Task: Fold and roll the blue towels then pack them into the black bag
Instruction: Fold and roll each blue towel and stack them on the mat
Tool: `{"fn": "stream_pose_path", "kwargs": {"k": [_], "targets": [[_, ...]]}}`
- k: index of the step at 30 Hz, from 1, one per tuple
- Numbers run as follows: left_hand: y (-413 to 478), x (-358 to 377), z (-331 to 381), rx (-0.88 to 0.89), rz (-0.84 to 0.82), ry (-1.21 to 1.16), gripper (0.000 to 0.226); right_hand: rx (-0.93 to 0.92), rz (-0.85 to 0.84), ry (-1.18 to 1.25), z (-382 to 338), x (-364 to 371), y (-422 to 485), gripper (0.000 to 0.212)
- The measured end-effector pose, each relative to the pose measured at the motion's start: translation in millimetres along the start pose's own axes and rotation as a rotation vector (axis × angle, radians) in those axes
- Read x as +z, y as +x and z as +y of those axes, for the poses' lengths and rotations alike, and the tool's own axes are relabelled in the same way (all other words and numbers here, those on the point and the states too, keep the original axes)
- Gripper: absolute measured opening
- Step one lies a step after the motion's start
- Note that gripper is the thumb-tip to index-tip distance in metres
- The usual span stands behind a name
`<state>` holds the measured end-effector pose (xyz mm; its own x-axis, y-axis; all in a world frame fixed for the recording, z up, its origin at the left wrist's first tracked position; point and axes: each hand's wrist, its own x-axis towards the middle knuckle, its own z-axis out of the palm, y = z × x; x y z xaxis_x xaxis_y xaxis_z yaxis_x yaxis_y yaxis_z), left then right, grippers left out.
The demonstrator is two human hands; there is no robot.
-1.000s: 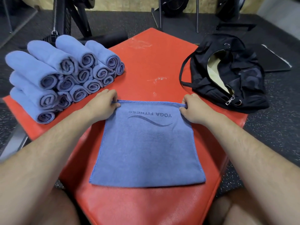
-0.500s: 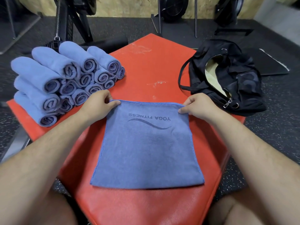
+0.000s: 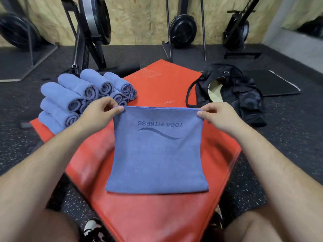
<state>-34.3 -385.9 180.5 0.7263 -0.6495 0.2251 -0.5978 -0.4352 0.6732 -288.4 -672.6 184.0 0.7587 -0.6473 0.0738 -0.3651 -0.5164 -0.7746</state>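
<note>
Left hand point(image 3: 97, 113) pinching towel point(image 3: 157, 154) corner, right hand point(image 3: 216, 115) likewise

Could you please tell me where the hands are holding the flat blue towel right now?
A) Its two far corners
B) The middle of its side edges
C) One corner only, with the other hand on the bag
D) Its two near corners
A: the left hand and the right hand each pinch a far corner of the flat towel, at the edge nearest its printed logo.

Black-and-white sneaker point(image 3: 93, 230) (bare forearms point(image 3: 52, 163))
</note>
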Motion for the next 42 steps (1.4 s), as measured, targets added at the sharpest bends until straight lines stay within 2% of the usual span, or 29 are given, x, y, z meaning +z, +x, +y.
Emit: {"fn": "stream_pose_path", "kwargs": {"k": [7, 15, 18, 21, 25, 30, 37, 42], "targets": [[-55.4, -36.3, 42.9, -0.031, 0.059, -0.336, 0.017, -0.09, 0.16, 0.137, -32.9, -22.9, -63.4, 0.006], [-112.7, -102.4, 89.6, 0.082, 0.086, -0.413, 0.014, -0.264, 0.148, 0.193, -94.0, -79.0, -122.7, 0.008], [-119.7, -126.6, 107.1, 0.119, 0.078, -0.462, 0.012, -0.296, 0.142, 0.339, -116.0, -96.7, -128.3, 0.022], [-115.6, -141.3, 115.3, 0.09, 0.114, -0.388, 0.006, -0.276, 0.13, 0.297, -131.4, -108.4, -121.8, 0.026], [-93.0, -138.7, 109.8, 0.061, 0.115, -0.153, 0.007, -0.249, 0.117, 0.105, -132.0, -104.2, -101.5, 0.01], [-49.7, -124.2, 108.7, -0.034, 0.16, -0.039, 0.018, -0.211, 0.149, 0.084, -125.9, -91.4, -64.1, 0.008], [-7.2, -119.9, 120.7, 0.087, 0.264, -0.043, 0.013, -0.319, 0.292, 0.004, -121.7, -87.6, -26.6, 0.011], [-12.4, -106.7, 112.5, 0.077, 0.285, -0.061, 0.013, -0.306, 0.28, -0.014, -102.2, -80.3, -26.2, 0.011]]}}
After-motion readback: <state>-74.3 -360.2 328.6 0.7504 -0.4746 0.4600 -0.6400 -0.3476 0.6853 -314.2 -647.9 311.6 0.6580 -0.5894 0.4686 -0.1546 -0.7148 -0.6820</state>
